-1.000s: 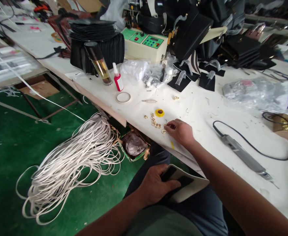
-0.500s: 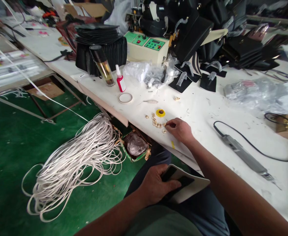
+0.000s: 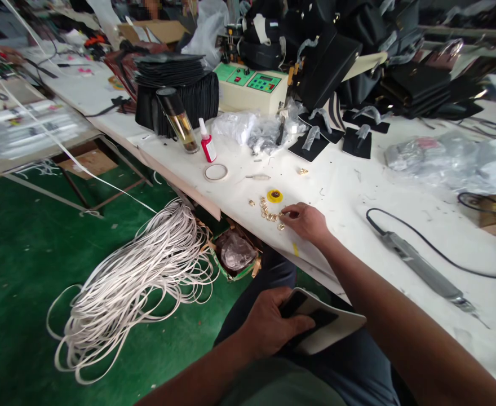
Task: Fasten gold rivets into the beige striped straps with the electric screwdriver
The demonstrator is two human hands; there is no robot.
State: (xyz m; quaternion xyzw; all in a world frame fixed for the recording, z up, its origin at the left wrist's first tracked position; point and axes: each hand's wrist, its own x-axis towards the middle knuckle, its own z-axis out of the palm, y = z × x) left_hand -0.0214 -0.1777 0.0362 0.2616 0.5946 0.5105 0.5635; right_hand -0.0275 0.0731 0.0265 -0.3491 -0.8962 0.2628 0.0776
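Gold rings (image 3: pixel 269 216) lie on the white table (image 3: pixel 336 194), at six o'clock from a yellow disc (image 3: pixel 274 196). At their six o'clock, the left hand (image 3: pixel 269 322) clasps a black-and-white panel (image 3: pixel 335 329). At their three, the right hand (image 3: pixel 307 221) pinches narrowly; whether on a ring, I cannot tell.

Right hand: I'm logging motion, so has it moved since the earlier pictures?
Yes: the right hand has shifted slightly left, closer to the yellow disc.

Lt: tabletop (image 3: pixel 336 186) brt, floor (image 3: pixel 15 242) dim | edges soft, stretched | plastic bag (image 3: pixel 442 163) w/ sheen | ctr fairly sharp
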